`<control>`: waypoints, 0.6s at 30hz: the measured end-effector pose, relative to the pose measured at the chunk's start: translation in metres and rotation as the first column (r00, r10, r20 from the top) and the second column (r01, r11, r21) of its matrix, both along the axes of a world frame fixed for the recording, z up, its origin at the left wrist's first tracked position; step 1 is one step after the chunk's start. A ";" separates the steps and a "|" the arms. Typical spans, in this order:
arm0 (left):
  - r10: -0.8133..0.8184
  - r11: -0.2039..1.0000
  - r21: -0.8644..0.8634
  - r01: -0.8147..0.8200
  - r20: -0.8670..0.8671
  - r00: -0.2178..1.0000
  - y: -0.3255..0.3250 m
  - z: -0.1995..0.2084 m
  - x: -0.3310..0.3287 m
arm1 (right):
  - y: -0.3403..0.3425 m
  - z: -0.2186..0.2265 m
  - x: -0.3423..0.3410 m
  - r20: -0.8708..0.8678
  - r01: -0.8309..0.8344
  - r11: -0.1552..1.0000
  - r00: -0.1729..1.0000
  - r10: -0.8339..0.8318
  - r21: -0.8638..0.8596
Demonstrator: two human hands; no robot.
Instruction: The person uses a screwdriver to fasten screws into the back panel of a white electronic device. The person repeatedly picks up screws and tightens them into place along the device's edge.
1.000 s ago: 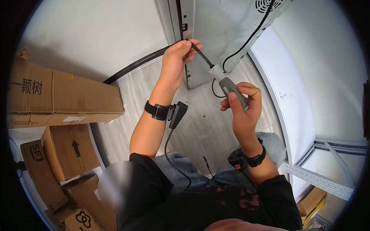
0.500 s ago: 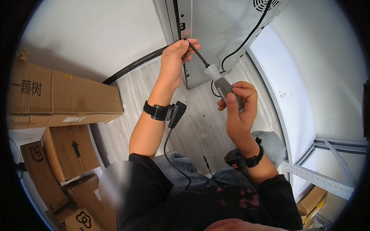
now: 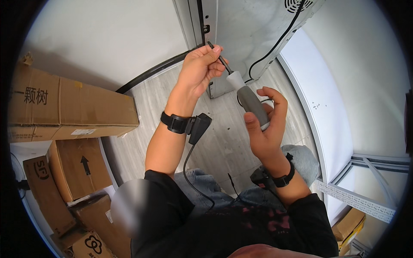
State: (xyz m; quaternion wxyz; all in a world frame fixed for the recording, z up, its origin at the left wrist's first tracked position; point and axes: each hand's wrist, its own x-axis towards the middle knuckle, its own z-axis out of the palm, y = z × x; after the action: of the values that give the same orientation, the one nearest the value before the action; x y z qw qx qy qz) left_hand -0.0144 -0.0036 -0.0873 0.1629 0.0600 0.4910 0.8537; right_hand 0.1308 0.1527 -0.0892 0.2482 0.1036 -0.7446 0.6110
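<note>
A screwdriver (image 3: 253, 104) with a grey and white handle and dark shaft slants up to the edge of a grey metal cabinet (image 3: 241, 38). Its tip meets the narrow side strip there, below a small dark fitting (image 3: 207, 29); any screw under it is too small to make out. My left hand (image 3: 200, 69) pinches the shaft close to the tip. Around the lower end of the handle, my right hand (image 3: 270, 129) is loosely curled, its thumb against one side and its index finger lifted away. Both wrists wear black straps with small dark devices.
Cardboard boxes (image 3: 81, 105) are stacked along the left. A black cable (image 3: 275, 56) runs down the cabinet panel, near a round vent (image 3: 297, 5). White metal shelving (image 3: 361, 198) stands at the right, beside a white wall panel. Grey wood-look floor (image 3: 215, 137) lies below my hands.
My right hand has loosened on the handle, its index finger lifting off and its thumb shifting lower. The handle has rotated slightly. My left hand stays near the tip.
</note>
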 end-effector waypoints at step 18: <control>0.078 0.997 0.008 -0.078 0.008 0.997 0.009 -0.002 -0.001 | 0.002 0.006 0.004 0.114 0.065 0.997 0.992 -0.059 -0.047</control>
State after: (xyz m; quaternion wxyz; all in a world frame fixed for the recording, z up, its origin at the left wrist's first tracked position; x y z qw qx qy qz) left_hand -0.0152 0.0059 -0.0891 0.1313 0.0381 0.4890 0.8615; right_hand 0.1343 0.1549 -0.0836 0.2274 0.0397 -0.7445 0.6264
